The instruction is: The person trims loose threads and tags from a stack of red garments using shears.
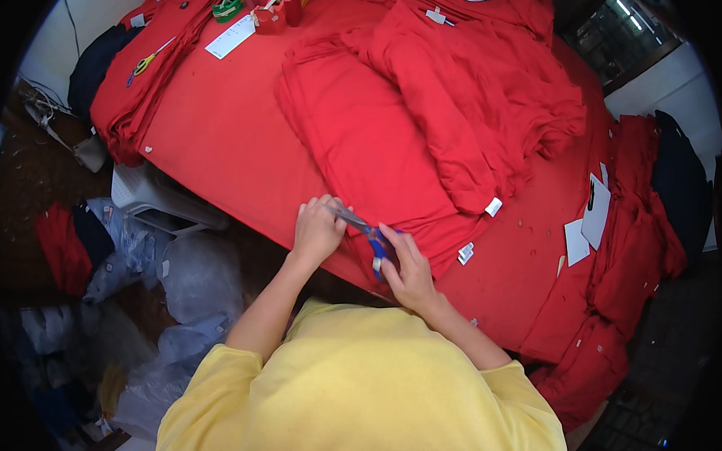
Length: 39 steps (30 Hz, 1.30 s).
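Note:
A pair of scissors point(375, 242) with blue handles is in my right hand point(413, 273), its fingers closed round the grips. The metal blades point up and left, across the fingertips of my left hand point(317, 231). Those fingers are bent in a pinch at the near corner of a folded red garment point(354, 138); the exact bit of cloth between them is partly hidden. A second, rumpled red garment point(468, 102) overlaps it on the right. Small white labels point(494, 206) show at the near edges of the cloth.
The garments lie on a red-covered table point(223, 143). Yellow-handled scissors point(142, 68) rest on red cloth at far left, near a white card point(230, 38) and a red holder point(270, 20). More red garments point(623, 208) line the right edge. A white stool point(149, 193) and plastic bags point(199, 271) stand left below.

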Motion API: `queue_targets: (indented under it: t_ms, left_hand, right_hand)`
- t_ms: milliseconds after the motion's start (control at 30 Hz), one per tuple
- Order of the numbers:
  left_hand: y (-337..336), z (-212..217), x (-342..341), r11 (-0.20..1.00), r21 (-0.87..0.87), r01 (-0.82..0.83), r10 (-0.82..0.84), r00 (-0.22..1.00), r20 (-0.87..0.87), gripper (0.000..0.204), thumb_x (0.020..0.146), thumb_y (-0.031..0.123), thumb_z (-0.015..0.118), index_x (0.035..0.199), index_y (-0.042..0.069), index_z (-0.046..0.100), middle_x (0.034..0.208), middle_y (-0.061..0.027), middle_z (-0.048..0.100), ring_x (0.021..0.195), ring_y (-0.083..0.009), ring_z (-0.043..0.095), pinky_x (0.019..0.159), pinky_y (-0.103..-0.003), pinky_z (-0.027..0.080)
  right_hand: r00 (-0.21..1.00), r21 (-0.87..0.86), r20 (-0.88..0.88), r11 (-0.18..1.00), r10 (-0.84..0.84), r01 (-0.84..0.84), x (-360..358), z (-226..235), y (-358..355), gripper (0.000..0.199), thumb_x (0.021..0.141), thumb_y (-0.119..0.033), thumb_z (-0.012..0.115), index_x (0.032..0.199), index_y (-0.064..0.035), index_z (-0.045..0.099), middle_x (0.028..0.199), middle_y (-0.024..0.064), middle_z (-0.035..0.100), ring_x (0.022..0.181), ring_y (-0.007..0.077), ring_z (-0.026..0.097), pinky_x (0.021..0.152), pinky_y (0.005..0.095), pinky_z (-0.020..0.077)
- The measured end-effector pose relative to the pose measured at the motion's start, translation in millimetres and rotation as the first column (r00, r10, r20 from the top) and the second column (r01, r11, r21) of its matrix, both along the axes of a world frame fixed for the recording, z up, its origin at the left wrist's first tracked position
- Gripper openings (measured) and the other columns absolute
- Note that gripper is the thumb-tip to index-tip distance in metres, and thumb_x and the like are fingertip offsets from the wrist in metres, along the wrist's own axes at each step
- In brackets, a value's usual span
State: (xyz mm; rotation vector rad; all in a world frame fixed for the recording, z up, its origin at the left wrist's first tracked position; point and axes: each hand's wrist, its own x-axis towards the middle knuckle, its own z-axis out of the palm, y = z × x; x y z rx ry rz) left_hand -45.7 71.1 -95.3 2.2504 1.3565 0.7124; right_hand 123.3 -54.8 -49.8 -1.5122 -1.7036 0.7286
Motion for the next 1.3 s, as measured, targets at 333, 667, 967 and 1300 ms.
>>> queue_targets:
  t_ms: [333,667,967,1300]
  left_hand:
    - [34.1,50.6,9.1,0.421,-0.686,0.594,0.543,0.441,0.715,0.034,0.098,0.036,0.048,0.120,0.009,0.050,0.120,-0.0072,0.059,0.108,-0.0199,0.057,0.094,-0.040,0.042]
    - [-63.9,6.9,0.7,0.246,-0.784,0.570,0.536,0.594,0.600,0.042,0.089,0.015,0.065,0.125,0.008,0.046,0.117,-0.0077,0.062,0.101,-0.0167,0.061,0.085,-0.032,0.048]
    - [-79.9,42.4,15.9,0.543,-0.693,0.473,0.231,0.710,0.666,0.020,0.094,0.012,0.057,0.110,0.001,0.061,0.102,-0.0054,0.067,0.094,-0.0134,0.064,0.083,-0.029,0.051]
    - [-65.1,75.9,33.6,0.442,-0.620,0.648,0.496,0.399,0.771,0.032,0.091,0.001,0.054,0.123,0.003,0.052,0.117,-0.0084,0.061,0.104,-0.0160,0.061,0.088,-0.032,0.052]
  right_hand:
    - [0.647,-0.160,-0.709,0.957,-0.281,0.240,10.2,4.3,-38.1,0.061,0.090,0.006,0.047,0.146,-0.0007,0.023,0.118,0.0134,0.049,0.116,0.0234,0.056,0.090,0.0283,0.0467]
    - [0.588,-0.363,-0.709,0.916,-0.390,0.170,20.9,2.1,-71.9,0.059,0.090,0.006,0.051,0.144,0.0009,0.028,0.114,0.0124,0.051,0.102,0.0212,0.062,0.086,0.0298,0.0516]
    - [0.786,-0.333,-0.509,0.923,-0.350,0.195,32.2,21.1,-109.1,0.057,0.087,0.000,0.058,0.140,0.0006,0.038,0.102,0.0109,0.056,0.080,0.0148,0.060,0.071,0.0255,0.0509]
    - [0.989,-0.019,-0.005,0.989,-0.147,0.147,39.7,13.3,-121.2,0.060,0.082,-0.005,0.067,0.136,-0.0003,0.044,0.086,0.0121,0.054,0.064,0.0171,0.060,0.057,0.0291,0.0508]
